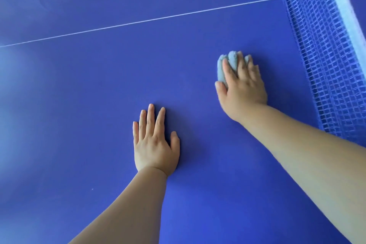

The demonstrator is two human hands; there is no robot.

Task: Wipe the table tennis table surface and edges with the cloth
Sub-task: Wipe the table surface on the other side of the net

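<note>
Mid-wipe, I judge: right hand (242, 83) presses the cloth (232, 59) under spread fingers near the net (320, 55), left hand (154, 144) flat, released, on the counter (89, 89); edges likely remain

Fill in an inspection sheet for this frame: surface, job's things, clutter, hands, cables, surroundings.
Surface: blue table tennis table, with a thin white line running across it.
Job's things: light blue cloth, bunched up, on the table close to the net.
Clutter: one small white speck beside the left forearm; otherwise nothing seen.
Hands: right hand presses on the cloth with spread fingers; left hand lies flat on bare table, apart from the cloth.
Cables: nothing seen.
Surroundings: the net stands at the right, with a white top band; more blue table shows beyond it.
</note>
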